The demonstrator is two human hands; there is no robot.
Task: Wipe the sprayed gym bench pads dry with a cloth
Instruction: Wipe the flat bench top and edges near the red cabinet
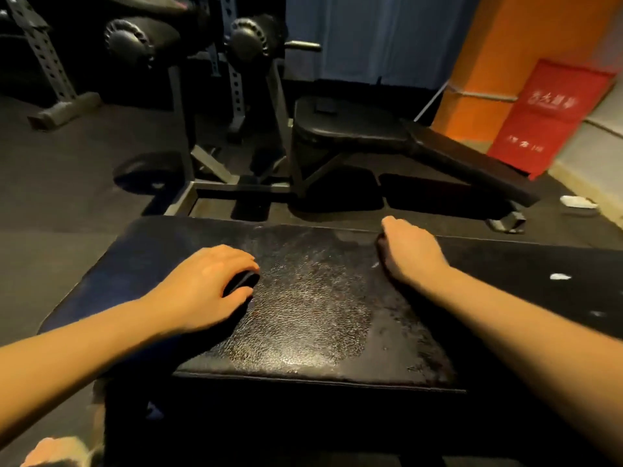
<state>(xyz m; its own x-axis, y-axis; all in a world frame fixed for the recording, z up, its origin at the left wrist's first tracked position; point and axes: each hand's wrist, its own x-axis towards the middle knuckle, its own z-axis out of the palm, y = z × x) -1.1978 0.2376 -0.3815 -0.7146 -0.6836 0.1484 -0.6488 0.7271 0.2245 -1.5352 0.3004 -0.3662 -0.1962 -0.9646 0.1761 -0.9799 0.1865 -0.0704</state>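
- Now the left hand (205, 288) is planted on the near bench pad (303, 332), with fingers and thumb curled around a dark cloth (241, 281) pressed to the leather.
- Look at the middle of that pad: it glistens, wet and crackled, just right of the cloth.
- Over at the pad's far right edge sits the right hand (409, 251), fingers tucked under; whether it grips anything, I can't tell.
- White flecks (559, 276) dot the adjoining pad (539, 298) on the right.
- Beyond, a second bench (354, 129) stands on the dark floor, foam rollers (135, 37) up to its left, and a red banner (553, 119) leans against the orange wall (505, 45).
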